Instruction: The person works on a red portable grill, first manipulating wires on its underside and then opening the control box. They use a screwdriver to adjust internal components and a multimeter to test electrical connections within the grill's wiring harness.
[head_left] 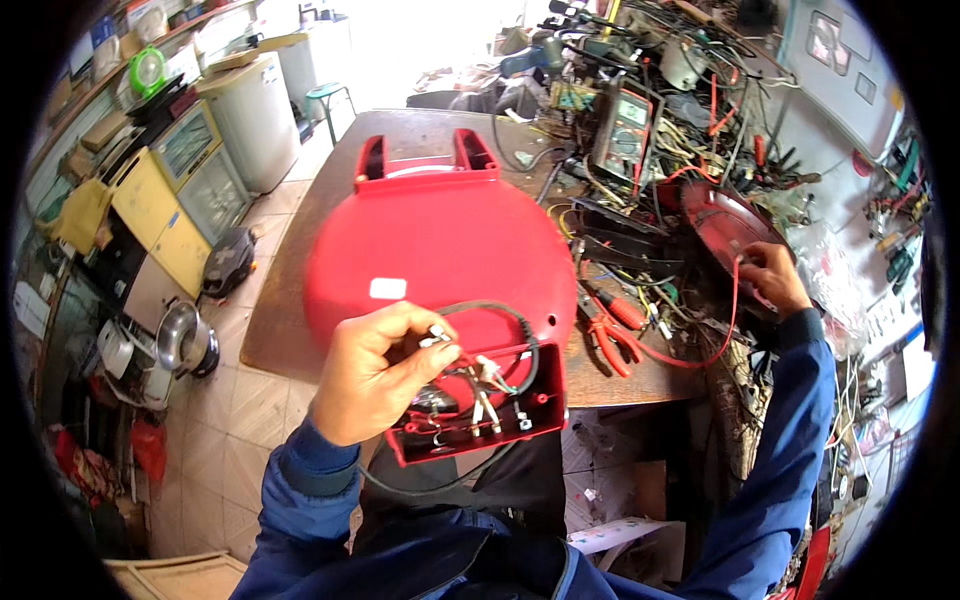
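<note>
A large round red appliance housing (440, 245) lies on the wooden table in front of me, its open box-shaped wiring compartment (553, 385) toward my body. Wires with pale terminals and a dark cord show inside. Over that compartment, my left hand (372, 378) pinches a wire connector (438, 336) with a white end between thumb and fingers. Off to the right, my right hand (775, 275) is closed on a red test lead (733, 315) beside a red round dish (725, 222). A multimeter (630, 125) stands among the clutter beyond; its display is lit.
Red-handled pliers (606, 338) and a red screwdriver (622, 308) lie right of the housing. Tangled cables and parts heap along the table's right side. A steel pot (182, 338) and a dark bag-like object (230, 262) are on the floor at left, near yellow cabinets (150, 205).
</note>
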